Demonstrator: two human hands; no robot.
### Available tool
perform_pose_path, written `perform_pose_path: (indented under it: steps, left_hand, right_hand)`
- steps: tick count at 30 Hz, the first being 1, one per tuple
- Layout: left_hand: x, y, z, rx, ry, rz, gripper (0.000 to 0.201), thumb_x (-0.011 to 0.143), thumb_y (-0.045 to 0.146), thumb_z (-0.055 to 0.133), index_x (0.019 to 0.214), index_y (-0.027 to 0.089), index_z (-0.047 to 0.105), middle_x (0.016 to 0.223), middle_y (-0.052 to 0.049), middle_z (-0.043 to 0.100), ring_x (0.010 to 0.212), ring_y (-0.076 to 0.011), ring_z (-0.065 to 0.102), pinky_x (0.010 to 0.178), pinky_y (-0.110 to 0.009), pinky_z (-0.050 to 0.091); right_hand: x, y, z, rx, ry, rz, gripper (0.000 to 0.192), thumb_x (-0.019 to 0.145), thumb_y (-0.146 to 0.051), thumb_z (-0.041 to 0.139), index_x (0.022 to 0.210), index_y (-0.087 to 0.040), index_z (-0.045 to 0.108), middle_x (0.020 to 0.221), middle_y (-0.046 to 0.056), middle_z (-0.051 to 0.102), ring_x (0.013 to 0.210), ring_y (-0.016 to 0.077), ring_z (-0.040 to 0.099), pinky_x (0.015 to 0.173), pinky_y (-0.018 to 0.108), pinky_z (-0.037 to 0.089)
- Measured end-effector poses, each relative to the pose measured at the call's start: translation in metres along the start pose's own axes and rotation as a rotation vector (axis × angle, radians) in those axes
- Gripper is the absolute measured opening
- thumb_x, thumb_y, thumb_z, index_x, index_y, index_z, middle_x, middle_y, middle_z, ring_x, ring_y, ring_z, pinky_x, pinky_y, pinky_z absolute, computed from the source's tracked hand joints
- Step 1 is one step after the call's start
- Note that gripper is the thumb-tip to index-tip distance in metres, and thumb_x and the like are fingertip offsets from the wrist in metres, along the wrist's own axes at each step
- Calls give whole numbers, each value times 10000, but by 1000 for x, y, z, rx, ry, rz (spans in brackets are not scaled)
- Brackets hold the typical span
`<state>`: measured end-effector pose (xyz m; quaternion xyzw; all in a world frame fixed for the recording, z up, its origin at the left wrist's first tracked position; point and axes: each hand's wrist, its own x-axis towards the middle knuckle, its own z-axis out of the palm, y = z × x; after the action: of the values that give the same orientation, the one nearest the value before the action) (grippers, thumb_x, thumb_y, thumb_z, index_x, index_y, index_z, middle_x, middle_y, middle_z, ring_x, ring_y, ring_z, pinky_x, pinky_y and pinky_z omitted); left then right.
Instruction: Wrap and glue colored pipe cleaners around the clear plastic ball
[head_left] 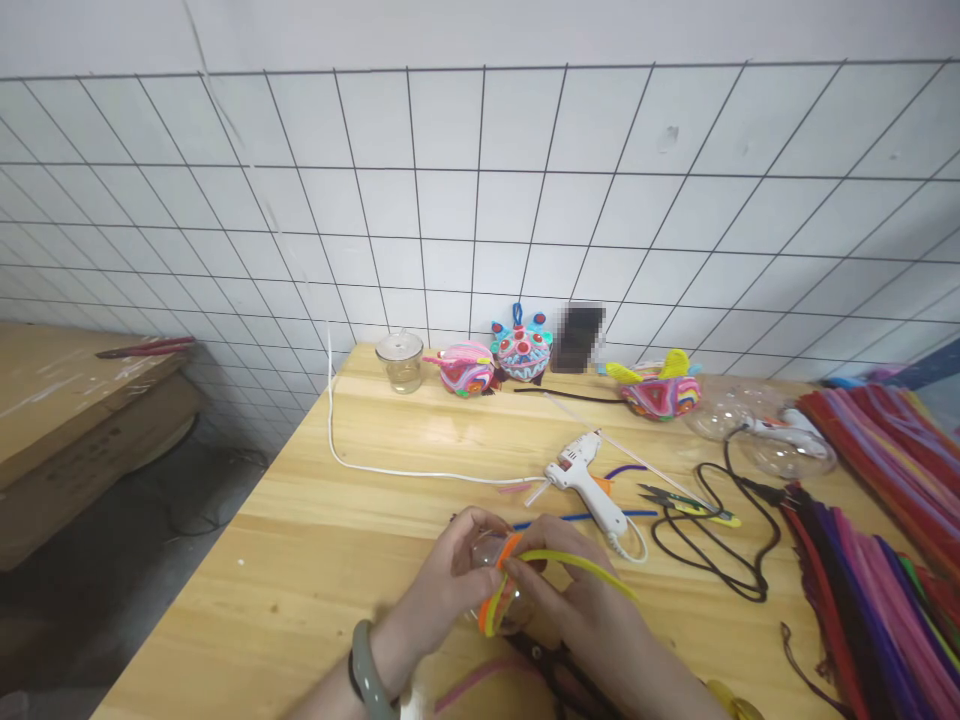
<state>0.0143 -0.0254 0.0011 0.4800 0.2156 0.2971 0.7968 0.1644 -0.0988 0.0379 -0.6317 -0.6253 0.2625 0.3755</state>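
Note:
My left hand (439,585) is closed around a clear plastic ball (486,550), its thumb pressing near an orange pipe cleaner (510,545) that bands the ball. Alongside the orange band runs a yellow pipe cleaner (574,562). My right hand (589,600) pinches that yellow strip against the ball, and its loose end trails to the right over the hand. Black-handled scissors (547,658) lie below the hands, partly covered by the right one. A pink pipe cleaner (476,680) rests near the left wrist. Just beyond the fingers is a blue pipe cleaner (626,516).
A white glue gun (581,480) with its cord lies ahead. Decorated ornaments (523,350), a glass cup (401,362) and a pixelated dark object (580,338) stand by the tiled wall. To the right are snips (686,503), black cord (765,560), clear balls (795,455) and pipe-cleaner bundles (862,590).

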Motion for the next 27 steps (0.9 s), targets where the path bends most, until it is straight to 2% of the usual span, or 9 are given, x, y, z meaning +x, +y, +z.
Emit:
perform_pose_path:
  steps: [5, 9, 13, 15, 21, 24, 27]
  left_hand:
    - [0, 1, -1, -10, -14, -14, 424, 690, 428, 774, 1002, 189, 616, 986, -74, 655, 932, -243, 601, 774, -334, 456]
    - [0, 2, -2, -37, 5, 2, 425, 682, 401, 785, 1002, 176, 618, 991, -85, 671, 949, -249, 606, 802, -340, 451]
    - [1, 4, -2, -153, 70, 3, 341, 674, 310, 786, 945, 179, 625, 982, -70, 678, 928, -231, 618, 799, -330, 469]
    - [2, 6, -2, -232, 127, -17, 282, 684, 258, 763, 915, 182, 620, 944, -58, 688, 880, -214, 638, 769, -316, 482]
    - [4, 9, -7, -488, 204, -76, 260, 698, 243, 686, 936, 172, 611, 865, -63, 728, 781, -215, 681, 706, -330, 516]
    - [5, 8, -9, -518, 236, -66, 231, 724, 246, 635, 941, 175, 604, 841, -42, 720, 771, -204, 680, 729, -343, 520]
    - [6, 8, -8, -521, 258, -49, 251, 725, 246, 625, 961, 166, 601, 843, -48, 718, 785, -219, 683, 739, -360, 519]
  right_hand:
    - [0, -2, -3, 34, -22, 16, 199, 928, -324, 513, 851, -217, 663, 854, 48, 679, 836, 217, 640, 778, 351, 494]
    - [0, 6, -7, 132, -66, 4, 199, 951, -337, 498, 939, -225, 662, 920, 48, 706, 888, 218, 656, 825, 361, 500]
    - [1, 15, -10, 119, -55, 14, 178, 930, -356, 552, 886, -223, 662, 848, 31, 705, 822, 209, 655, 770, 338, 526]
    - [1, 16, -11, 108, -35, 9, 165, 920, -358, 568, 918, -223, 661, 848, 32, 693, 812, 204, 644, 752, 326, 533]
    - [-2, 9, -6, 127, 14, -46, 164, 913, -268, 572, 1071, -269, 616, 910, 13, 669, 830, 176, 627, 768, 290, 541]
    - [-6, 5, -3, 84, 0, -75, 168, 911, -208, 558, 1063, -272, 587, 949, 20, 653, 881, 184, 631, 813, 312, 533]
    - [-10, 5, 2, -11, 46, -167, 222, 903, -161, 554, 1096, -270, 560, 949, 35, 635, 888, 199, 631, 807, 339, 535]
